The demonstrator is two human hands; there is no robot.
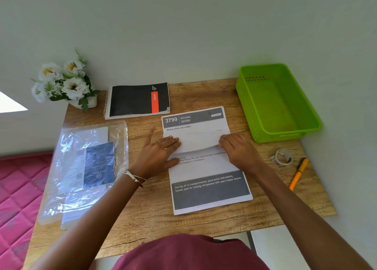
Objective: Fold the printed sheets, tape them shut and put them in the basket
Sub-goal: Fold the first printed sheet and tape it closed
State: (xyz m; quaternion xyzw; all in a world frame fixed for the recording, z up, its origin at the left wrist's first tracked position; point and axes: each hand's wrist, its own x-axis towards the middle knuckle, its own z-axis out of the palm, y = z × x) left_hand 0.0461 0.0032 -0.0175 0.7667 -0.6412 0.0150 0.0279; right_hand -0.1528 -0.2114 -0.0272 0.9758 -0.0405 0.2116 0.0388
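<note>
A printed sheet (208, 180) headed "3799 KITCHEN" lies in the middle of the wooden table (155, 212). Across its upper half sits a folded white sheet (199, 142), blank side up, its near edge slightly raised. My left hand (161, 153) holds the left end of this folded sheet, fingers on top and thumb at the lower edge. My right hand (238, 149) holds the right end the same way. The green plastic basket (242, 94) stands at the back right with nothing in it. A roll of clear tape (282, 157) lies to the right of my right hand.
An orange pen (298, 173) lies beside the tape near the table's right edge. A black spiral notebook (138, 100) sits at the back, with white flowers (63, 82) at the back left corner. A clear plastic bag of packets (85, 167) covers the left side. A pink mattress (16, 198) lies beyond.
</note>
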